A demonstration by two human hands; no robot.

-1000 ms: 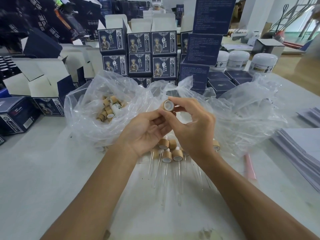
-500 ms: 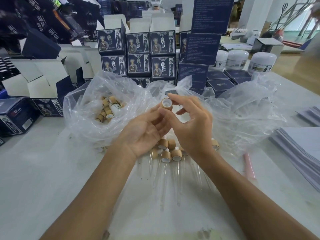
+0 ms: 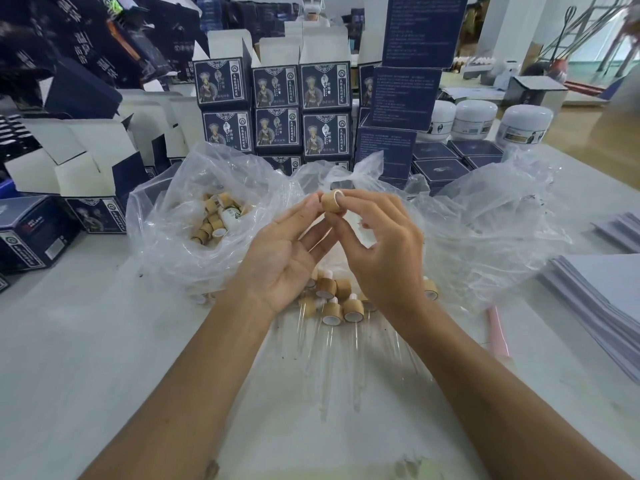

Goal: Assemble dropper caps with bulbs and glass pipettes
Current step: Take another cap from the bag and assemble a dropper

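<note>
Pale grey worktop (image 3: 86, 341), marked with dark specks. Dark blue printed cartons (image 3: 277, 109) stacked at its rear; white jars (image 3: 474, 119) to the right. Wooden floor (image 3: 588, 129) beyond. White wall (image 3: 512, 26) and daylight at far right.

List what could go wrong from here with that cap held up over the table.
The right hand pinches the wooden cap by fingertips only, with the left hand open beside it; it may slip and fall.

Glass pipettes lie loose on the table right under the forearms; a lowered wrist could roll or crack them.

Finished droppers sit in that same pile, easily knocked.
</note>
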